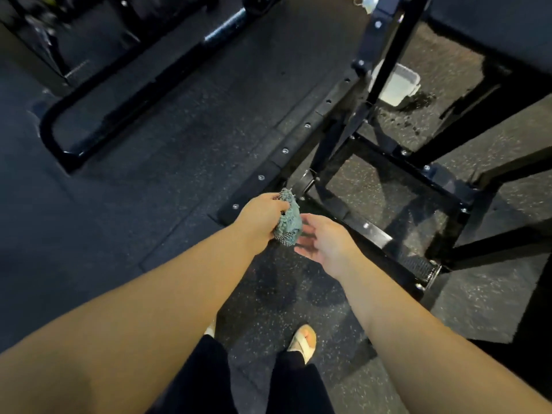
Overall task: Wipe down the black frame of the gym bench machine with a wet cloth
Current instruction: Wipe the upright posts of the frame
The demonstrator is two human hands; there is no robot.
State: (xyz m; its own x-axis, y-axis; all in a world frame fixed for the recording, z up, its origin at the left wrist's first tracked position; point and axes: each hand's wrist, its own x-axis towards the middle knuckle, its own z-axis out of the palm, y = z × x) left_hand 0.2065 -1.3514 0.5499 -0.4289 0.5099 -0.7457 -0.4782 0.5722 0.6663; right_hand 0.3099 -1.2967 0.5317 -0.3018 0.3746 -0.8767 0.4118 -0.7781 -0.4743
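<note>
My left hand [260, 215] grips a bunched teal-green cloth [290, 220] in mid-air, just above the near end of the black frame [370, 231] of the bench machine. My right hand [324, 239] hovers beside the cloth with its fingers relaxed and spread, close to the cloth's lower edge; whether it touches is unclear. The frame's low bars, bolts and uprights [385, 64] stretch away to the upper right. Its padded bench [493, 25] fills the top right corner.
A white plastic tub [398, 82] sits on the speckled rubber floor behind the upright, with dark wet spots [418, 103] beside it. Another black tubular frame [89, 124] lies on the floor at left. My sandalled feet [303, 342] stand below.
</note>
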